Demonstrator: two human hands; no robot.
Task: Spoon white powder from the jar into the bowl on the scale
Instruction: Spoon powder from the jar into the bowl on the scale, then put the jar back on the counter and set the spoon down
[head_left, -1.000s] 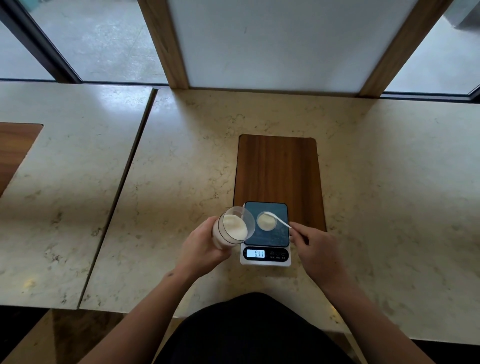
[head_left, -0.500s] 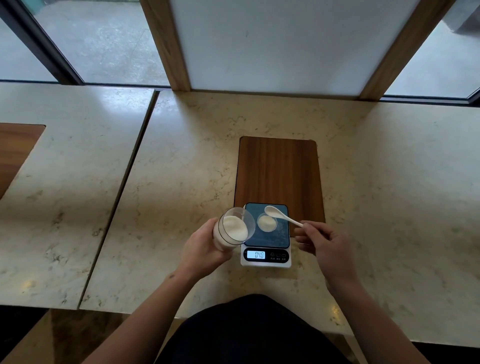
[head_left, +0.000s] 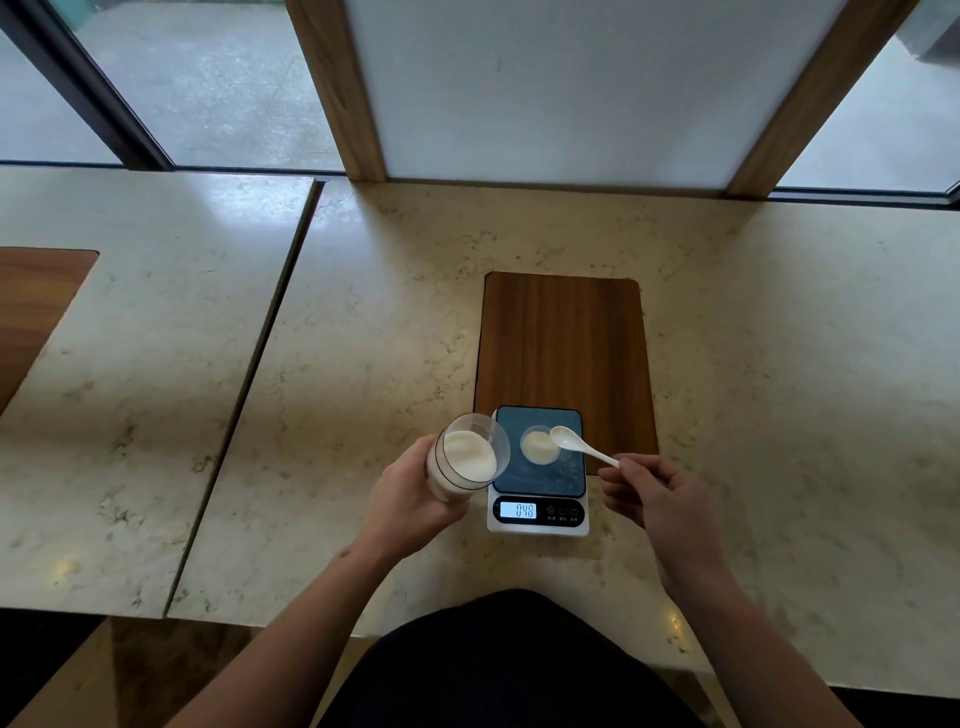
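**Spoon clear of the bowl, between scoops**

The left hand wraps its fingers around the tilted jar just left of the scale. The right hand pinches the seemingly empty spoon over the bowl. Next likely comes another dip into the jar.

Café-like spot: marble tables beside floor-level windows.

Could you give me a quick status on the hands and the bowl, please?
Left hand holds tilted jar. Right hand holds spoon by bowl on scale. Nothing blocking.
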